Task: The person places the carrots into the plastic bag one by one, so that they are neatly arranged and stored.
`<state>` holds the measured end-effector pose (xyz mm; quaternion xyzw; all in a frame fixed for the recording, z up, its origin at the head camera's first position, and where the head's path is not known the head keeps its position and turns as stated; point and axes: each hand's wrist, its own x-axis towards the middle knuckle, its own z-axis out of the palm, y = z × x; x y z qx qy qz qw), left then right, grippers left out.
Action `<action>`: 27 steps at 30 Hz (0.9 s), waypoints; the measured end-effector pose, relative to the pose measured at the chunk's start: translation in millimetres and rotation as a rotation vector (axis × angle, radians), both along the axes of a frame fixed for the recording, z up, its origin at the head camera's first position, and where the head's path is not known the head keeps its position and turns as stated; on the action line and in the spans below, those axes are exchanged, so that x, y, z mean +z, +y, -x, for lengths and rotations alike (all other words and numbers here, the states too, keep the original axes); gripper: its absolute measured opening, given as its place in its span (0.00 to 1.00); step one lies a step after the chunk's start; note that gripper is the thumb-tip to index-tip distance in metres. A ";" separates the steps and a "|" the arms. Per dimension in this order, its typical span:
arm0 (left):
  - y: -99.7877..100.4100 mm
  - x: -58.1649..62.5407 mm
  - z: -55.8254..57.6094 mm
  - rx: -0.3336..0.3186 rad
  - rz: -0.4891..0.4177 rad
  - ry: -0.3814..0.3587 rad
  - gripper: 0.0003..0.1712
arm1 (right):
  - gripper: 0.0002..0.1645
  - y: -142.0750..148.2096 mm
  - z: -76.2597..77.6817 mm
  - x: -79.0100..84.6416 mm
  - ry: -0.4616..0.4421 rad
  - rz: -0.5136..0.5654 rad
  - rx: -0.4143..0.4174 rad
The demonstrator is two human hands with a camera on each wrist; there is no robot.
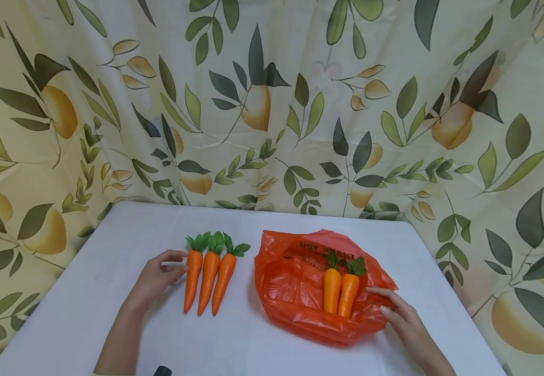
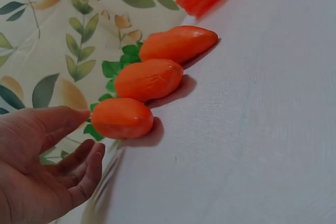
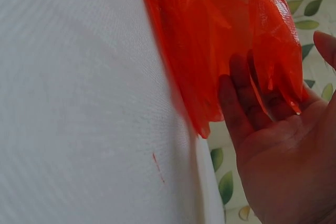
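Three orange carrots with green tops lie side by side on the left of the table, tips toward me. My left hand (image 1: 161, 274) is beside the leftmost carrot (image 1: 193, 279), fingertips right at its upper side; the left wrist view shows the thumb and fingers apart, nothing between them. A red plastic bag (image 1: 290, 292) with dark lettering is spread out to the right. Two more carrots, a left one (image 1: 332, 290) and a right one (image 1: 348, 295), lie in its opening, their tips hidden by the near fold. At the bag's right edge, my right hand (image 1: 403, 318) has extended fingers partly behind the film (image 3: 226, 35).
A white-covered table (image 1: 234, 347) bears everything. Behind it and to both sides hangs a curtain (image 1: 295, 104) printed with fruit and leaves. Close to the front edge a small dark object (image 1: 162, 371) pokes into the head view.
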<state>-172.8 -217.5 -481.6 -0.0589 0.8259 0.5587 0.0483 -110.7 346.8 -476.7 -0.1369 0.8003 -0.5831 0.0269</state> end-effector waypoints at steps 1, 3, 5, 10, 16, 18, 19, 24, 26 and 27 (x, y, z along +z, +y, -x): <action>-0.6 -0.9 -0.1 -0.001 0.003 -0.006 0.21 | 0.23 -0.6 0.1 0.1 -0.003 0.000 -0.006; -1.3 -3.7 0.3 -0.005 0.003 -0.016 0.22 | 0.23 -1.7 -0.1 0.1 -0.006 -0.006 -0.019; -1.5 -6.2 0.9 -0.011 0.003 -0.022 0.23 | 0.23 -3.1 -0.5 -0.1 -0.014 -0.024 -0.049; 0.5 -9.1 1.8 -0.029 -0.014 -0.039 0.31 | 0.23 -5.3 -1.1 -0.6 0.007 -0.064 -0.119; 4.0 -10.4 2.8 -0.052 -0.035 -0.023 0.34 | 0.29 -4.8 0.7 -2.3 0.103 -0.039 -0.123; 5.3 -10.4 2.6 -0.069 -0.036 -0.015 0.33 | 0.29 -4.0 0.6 -2.5 0.110 -0.041 -0.121; 6.1 -10.4 2.6 -0.075 -0.037 -0.014 0.33 | 0.29 -3.4 0.5 -2.6 0.109 -0.042 -0.124; 9.8 -9.9 2.8 -0.093 -0.013 -0.028 0.32 | 0.26 -1.6 -0.3 -1.0 0.056 -0.047 -0.156; 10.8 -10.2 3.2 -0.097 0.008 -0.024 0.33 | 0.25 -0.5 -0.5 -0.3 0.045 -0.037 -0.159; 11.0 -10.8 3.5 -0.101 0.021 -0.015 0.33 | 0.25 0.3 -0.6 -0.3 0.040 -0.020 -0.152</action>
